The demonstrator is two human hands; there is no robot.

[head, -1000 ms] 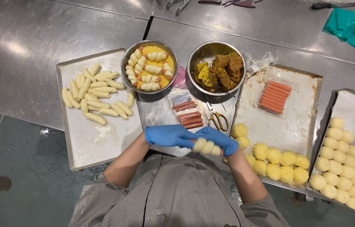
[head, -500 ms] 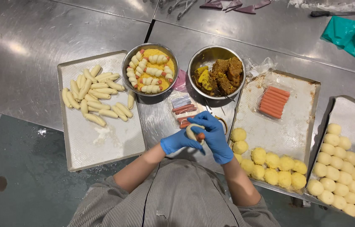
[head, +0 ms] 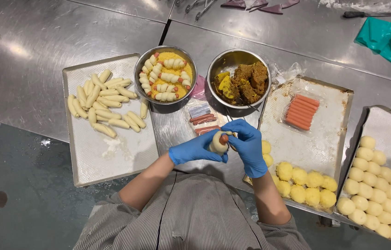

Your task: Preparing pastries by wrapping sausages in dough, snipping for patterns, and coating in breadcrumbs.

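Here, both blue-gloved hands are meeting over the steel table (head: 43, 51). The left hand (head: 195, 149) is cupping a pale dough piece (head: 217, 143) with a sausage end (head: 223, 138) poking out; its fingers are curled tight around the dough. The right hand (head: 248, 144) is pressing in from the other side, fingers bent against the same piece. Two metal bowls are sitting beyond: one (head: 165, 74) holding wrapped sausages on crumbs, one (head: 238, 78) holding brownish filling. Three trays are lying about: the left tray (head: 107, 157) is bearing roughly twenty finished rolls, the middle tray (head: 315, 139) one sausage pack (head: 301, 112) plus about a dozen yellow dough balls, the right tray (head: 385, 125) many more balls.
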